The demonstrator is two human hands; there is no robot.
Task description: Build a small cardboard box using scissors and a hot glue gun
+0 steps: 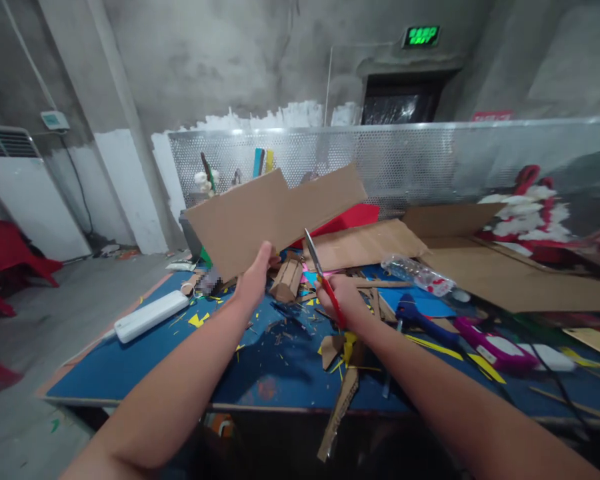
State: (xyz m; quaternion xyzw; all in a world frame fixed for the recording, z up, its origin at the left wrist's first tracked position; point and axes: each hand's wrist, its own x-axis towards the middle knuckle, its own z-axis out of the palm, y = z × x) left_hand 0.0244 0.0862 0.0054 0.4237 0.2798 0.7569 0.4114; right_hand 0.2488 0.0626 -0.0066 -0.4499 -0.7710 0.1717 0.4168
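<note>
My left hand (256, 275) grips the lower edge of a large piece of cardboard (245, 220), with the thumb on its near face. The sheet is held up at a tilt above the table and has a stepped upper edge. To the right, my right hand (347, 303) is closed around the red handles of a pair of scissors (316, 257). The blades point up and away, near the cardboard's lower right edge. Below the sheet, between my hands, lies a small folded cardboard piece (287, 280).
Paper and cardboard scraps litter the blue table (180, 373). A white power strip (151, 316) lies left. On the right are a clear plastic bottle (417, 275), a blue-handled glue gun (425, 320), a purple box (495, 343) and large cardboard (520, 280). A perforated metal screen (400, 160) stands behind.
</note>
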